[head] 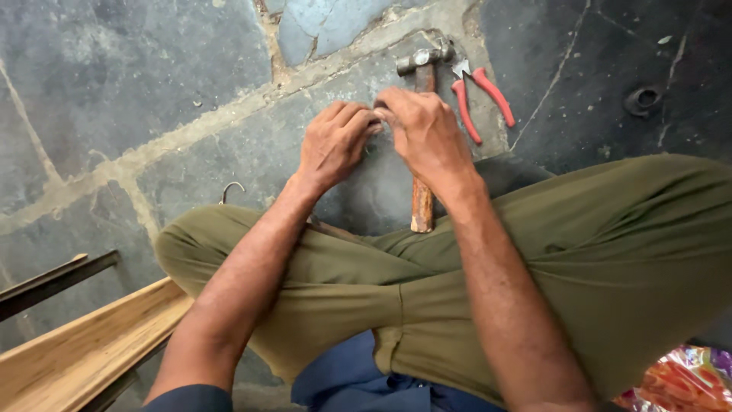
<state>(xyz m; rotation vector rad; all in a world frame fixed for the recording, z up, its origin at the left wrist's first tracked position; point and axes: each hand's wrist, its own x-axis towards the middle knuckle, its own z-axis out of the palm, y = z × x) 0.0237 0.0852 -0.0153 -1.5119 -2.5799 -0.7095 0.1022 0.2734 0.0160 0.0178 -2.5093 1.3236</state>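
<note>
Floor: stone slabs point(137, 91); hammer point(422, 137), pliers point(480, 95) lie untouched.
Hands: left hand point(332, 145), right hand point(427, 133) fingers pinched together on something hidden.
Progress: cannot tell.

The floor point(152, 84) is rough, matt grey stone, with sandy mortar in the joints. On it, just above the hands, lies a hammer point(422, 137): its head is dull grey metal, and its wooden handle looks worn and brownish. Right of the hammer are pliers point(476, 95) with bare metal jaws and smooth red plastic grips. Far right of the hammer sits a small dark ring point(644, 99), matt. Left below the hammer lies a pale wooden plank point(84, 351), smooth, with visible grain. The trousers point(610, 252) are matt olive cloth.
</note>
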